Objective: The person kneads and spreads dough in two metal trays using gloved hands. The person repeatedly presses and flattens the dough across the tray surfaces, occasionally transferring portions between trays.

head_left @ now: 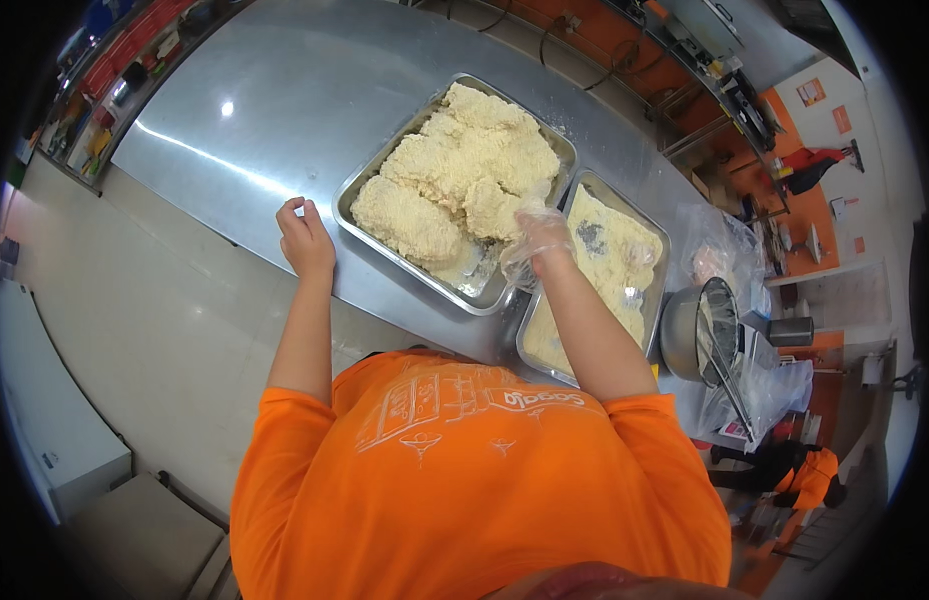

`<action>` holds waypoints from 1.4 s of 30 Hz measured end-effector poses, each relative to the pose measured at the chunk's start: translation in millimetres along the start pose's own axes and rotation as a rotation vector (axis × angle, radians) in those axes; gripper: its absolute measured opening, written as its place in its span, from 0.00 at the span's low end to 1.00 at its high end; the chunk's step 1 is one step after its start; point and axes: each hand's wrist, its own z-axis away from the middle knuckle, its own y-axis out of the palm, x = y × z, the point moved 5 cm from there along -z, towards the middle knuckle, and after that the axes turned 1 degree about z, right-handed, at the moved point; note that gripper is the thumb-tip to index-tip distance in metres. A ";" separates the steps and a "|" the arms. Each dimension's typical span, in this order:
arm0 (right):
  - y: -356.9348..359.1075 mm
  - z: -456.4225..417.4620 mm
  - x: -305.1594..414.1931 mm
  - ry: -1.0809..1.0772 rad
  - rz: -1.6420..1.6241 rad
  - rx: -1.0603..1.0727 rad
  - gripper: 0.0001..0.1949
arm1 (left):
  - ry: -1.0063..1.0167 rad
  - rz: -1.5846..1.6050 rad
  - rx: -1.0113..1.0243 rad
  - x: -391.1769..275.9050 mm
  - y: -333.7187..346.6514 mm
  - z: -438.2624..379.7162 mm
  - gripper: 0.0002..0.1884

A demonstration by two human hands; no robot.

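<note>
Several breaded pieces (472, 150), coated in pale yellow crumbs, fill most of a metal tray (404, 264). At the tray's right side, my right hand (541, 238) wears a clear plastic glove and grips the end of one breaded piece (494, 210). My left hand (307, 236) is bare, loosely curled and holds nothing, just left of the same tray above the table's edge. Close by on the right lies a second metal tray (663, 251) with a layer of yellow breading (611, 262) and a lump in it.
Both trays stand on a steel table (284, 90). Right of them are a deep metal pot (678, 334), tongs (727, 382) and clear plastic bags (772, 397). A shelf with red items is at the upper left. Another person (806, 476) in orange is at the far lower right.
</note>
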 end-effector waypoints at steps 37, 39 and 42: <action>-120.2 59.9 91.5 -0.416 0.543 0.144 0.13 | -0.110 0.098 0.024 7.9 3.1 1.0 0.17; -153.2 69.7 29.0 -0.468 0.620 0.283 0.24 | -0.122 0.109 0.040 1.4 7.7 2.5 0.17; -117.6 121.2 -2.9 -0.236 1.218 0.273 0.42 | -0.067 0.093 0.018 3.7 8.5 0.7 0.17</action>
